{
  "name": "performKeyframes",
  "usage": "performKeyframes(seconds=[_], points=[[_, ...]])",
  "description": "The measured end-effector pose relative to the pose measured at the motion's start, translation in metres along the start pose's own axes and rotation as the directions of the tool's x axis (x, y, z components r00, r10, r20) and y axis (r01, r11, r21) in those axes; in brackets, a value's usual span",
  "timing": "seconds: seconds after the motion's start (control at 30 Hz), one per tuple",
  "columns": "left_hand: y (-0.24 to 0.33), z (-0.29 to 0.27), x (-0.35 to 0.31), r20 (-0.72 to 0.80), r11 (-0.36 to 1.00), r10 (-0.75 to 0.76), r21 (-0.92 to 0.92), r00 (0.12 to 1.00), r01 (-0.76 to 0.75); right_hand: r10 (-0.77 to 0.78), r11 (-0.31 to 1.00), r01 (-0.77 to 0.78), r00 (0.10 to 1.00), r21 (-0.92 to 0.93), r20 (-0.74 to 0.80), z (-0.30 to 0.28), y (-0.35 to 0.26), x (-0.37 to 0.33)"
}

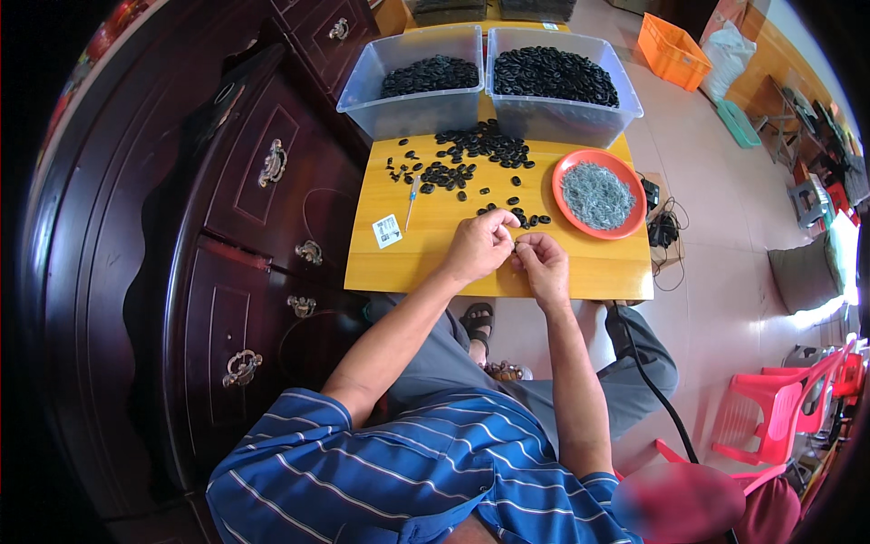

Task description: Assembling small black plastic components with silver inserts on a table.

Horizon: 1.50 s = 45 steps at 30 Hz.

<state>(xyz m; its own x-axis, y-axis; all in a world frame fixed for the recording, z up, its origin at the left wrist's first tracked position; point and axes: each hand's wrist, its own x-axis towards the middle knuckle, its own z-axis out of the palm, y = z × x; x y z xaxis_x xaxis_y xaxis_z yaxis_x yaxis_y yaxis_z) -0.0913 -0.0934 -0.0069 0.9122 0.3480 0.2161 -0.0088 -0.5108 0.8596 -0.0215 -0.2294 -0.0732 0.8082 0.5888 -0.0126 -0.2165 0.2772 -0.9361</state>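
Over the front part of the yellow table [426, 267], my left hand [480, 245] and my right hand [544, 264] meet, fingertips pinched close together. Whatever lies between them is too small to make out. Just beyond my fingers is a little group of black oval pieces [535, 220]. A larger spread of the same black pieces [480, 145] lies farther back on the tabletop. To the right of my hands, an orange-red plate [560, 195] carries a heap of small grey, thin pieces [596, 195]. A thin screwdriver-like tool with a blue handle [413, 192] rests at the left.
Two clear plastic bins, the left bin [412, 113] and the right bin [566, 116], hold many black pieces at the table's back. A white printed card [387, 231] lies left. A dark wooden cabinet [263, 181] borders the left side. Pink plastic chairs [770, 412] and an orange crate [672, 53] stand right.
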Motion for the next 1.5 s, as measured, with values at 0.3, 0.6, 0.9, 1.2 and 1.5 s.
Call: performKeyframes(seconds=[0.3,0.6,0.9,1.2,1.5], points=[[-0.015,0.000,0.002,0.039,0.995,-0.098,-0.023,0.994,0.099,-0.099,0.983,0.087,0.993,-0.163,-0.066,0.007,0.010,-0.001],[-0.028,-0.024,0.001,0.028,0.995,-0.079,0.057,0.996,0.078,-0.078,0.989,0.093,0.988,0.115,-0.130,0.001,0.002,0.000],[-0.032,-0.012,0.008,-0.014,0.903,0.123,0.417,0.992,-0.106,-0.065,0.987,0.088,0.984,0.132,-0.164,0.003,-0.001,-0.002],[-0.032,-0.005,0.017,-0.008,0.843,0.081,0.534,0.997,-0.064,-0.062,0.988,0.081,0.988,0.132,-0.144,0.003,-0.002,-0.003],[-0.040,-0.006,0.017,-0.003,0.899,0.017,0.437,1.000,-0.014,-0.063,0.990,0.081,0.988,0.118,-0.144,0.003,-0.001,-0.002]])
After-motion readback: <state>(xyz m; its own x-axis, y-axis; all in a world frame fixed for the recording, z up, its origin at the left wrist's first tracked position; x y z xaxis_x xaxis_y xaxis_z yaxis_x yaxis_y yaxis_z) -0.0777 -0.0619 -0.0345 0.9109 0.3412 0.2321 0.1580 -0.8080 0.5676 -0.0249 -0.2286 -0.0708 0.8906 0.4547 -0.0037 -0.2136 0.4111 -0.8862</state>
